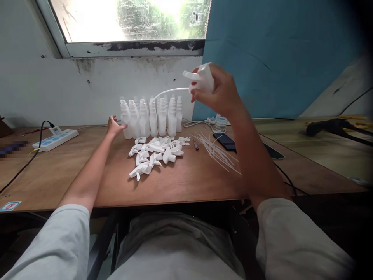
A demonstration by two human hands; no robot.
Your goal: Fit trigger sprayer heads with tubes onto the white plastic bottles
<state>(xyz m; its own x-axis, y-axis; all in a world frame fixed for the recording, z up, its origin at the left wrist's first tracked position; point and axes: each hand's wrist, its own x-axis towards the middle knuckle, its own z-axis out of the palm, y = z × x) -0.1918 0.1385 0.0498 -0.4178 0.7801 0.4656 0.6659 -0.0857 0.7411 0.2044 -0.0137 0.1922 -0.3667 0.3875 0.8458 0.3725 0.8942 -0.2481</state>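
My right hand (pixel 223 91) is raised in front of the window wall, its fingers closed around a white spray trigger head (pixel 205 79). From that head a thin white dip tube (pixel 171 90) curves left, and its end reaches the neck of a white bottle (pixel 153 116) in the rows; whether it is inside cannot be made out. At the left end of the rows, my left hand (pixel 114 126) has its fingers apart, with the thumb at the side of the outermost bottle (pixel 126 120). The bottles stand upright and uncapped, close together.
In front of the bottles lies a pile of white trigger heads (pixel 155 149), with small white rings (pixel 185 140) beside it. Loose tubes (pixel 215 151), a dark pen-like tool (pixel 195 144), a phone (pixel 224 142) and a glass (pixel 219 124) are to the right. A power strip (pixel 56 140) sits left.
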